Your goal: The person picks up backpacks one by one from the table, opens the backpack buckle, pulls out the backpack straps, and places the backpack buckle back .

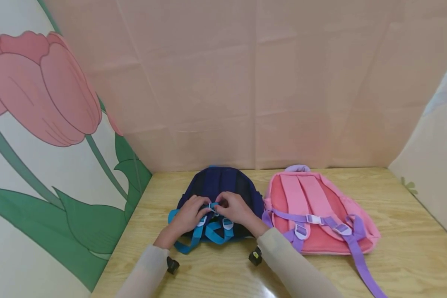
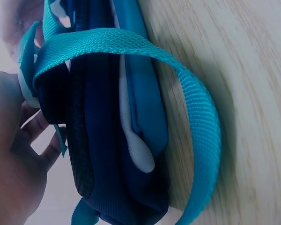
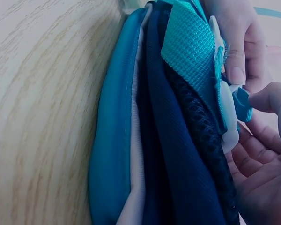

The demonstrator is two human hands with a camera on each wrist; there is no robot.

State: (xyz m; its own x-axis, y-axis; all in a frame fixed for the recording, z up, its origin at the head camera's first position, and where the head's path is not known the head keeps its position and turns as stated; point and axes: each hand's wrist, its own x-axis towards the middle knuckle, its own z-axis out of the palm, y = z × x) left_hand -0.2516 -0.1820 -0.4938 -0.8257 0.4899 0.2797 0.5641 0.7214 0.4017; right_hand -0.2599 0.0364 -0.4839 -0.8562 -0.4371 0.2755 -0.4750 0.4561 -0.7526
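A navy backpack (image 1: 220,182) lies with its straps facing up. At its middle, my left hand (image 1: 189,213) pinches the small white buckle (image 1: 210,205) of the blue chest strap (image 1: 215,204). My right hand (image 1: 235,209) holds that strap beside the buckle, its thumb pressed on the webbing in the right wrist view. White strap adjusters (image 1: 228,224) sit just below the hands, with blue webbing (image 1: 197,238) looping down from them. Fingers hide part of the buckle, so whether its halves are joined cannot be seen.
A pink backpack (image 1: 294,194) with purple straps lies close on the right, its white chest buckle (image 1: 314,219) joined. One purple strap (image 1: 363,265) trails toward the front of the wooden table (image 1: 406,248). A pinkish curtain (image 1: 253,103) stands behind; a tulip-printed panel (image 1: 52,95) borders the left.
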